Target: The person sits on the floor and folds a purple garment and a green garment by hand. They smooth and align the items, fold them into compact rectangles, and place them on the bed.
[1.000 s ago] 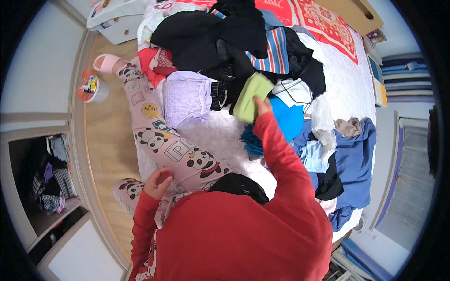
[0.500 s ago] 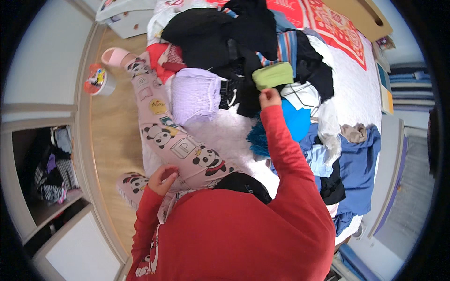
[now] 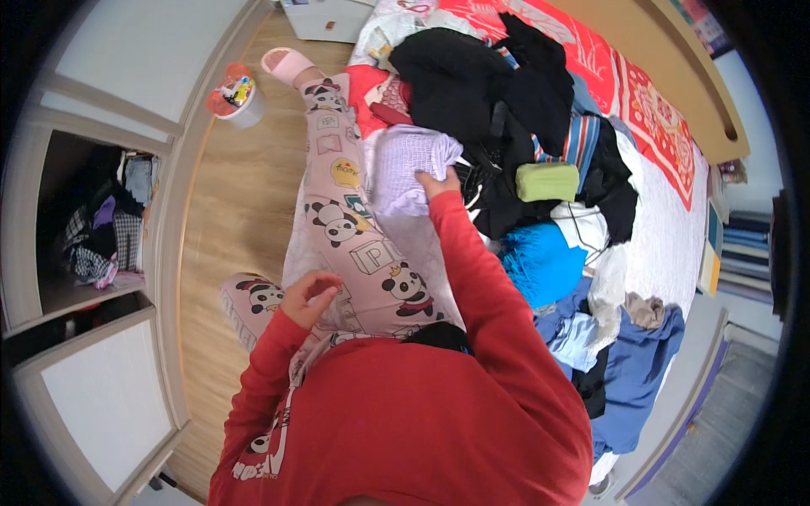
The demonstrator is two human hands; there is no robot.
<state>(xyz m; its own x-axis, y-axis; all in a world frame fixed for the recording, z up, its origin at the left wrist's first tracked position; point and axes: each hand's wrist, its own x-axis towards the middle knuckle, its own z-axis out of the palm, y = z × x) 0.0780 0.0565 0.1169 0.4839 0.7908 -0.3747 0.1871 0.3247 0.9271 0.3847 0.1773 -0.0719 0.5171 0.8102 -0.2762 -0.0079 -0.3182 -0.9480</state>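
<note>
i look down on a bed with a white, textured cover [image 3: 669,221], strewn with clothes; a red, white-patterned cloth [image 3: 656,105] lies along its far side. left of it runs a pale wooden floor [image 3: 245,211], then a grey-framed cupboard [image 3: 21,249]. the lilac, crinkled-fabric garment [image 3: 403,160] lies on the bed between a leg in pink panda-print trousers [image 3: 344,173] and a heap of black clothing [image 3: 456,84]. the right hand [image 3: 441,184] touches its right edge; i cannot tell whether the fingers are clamped. the left hand [image 3: 310,298] has thumb and fingers apart, near the trousers. the cupboard's depths are too dark to read; the heap hides its lower layers.
</note>
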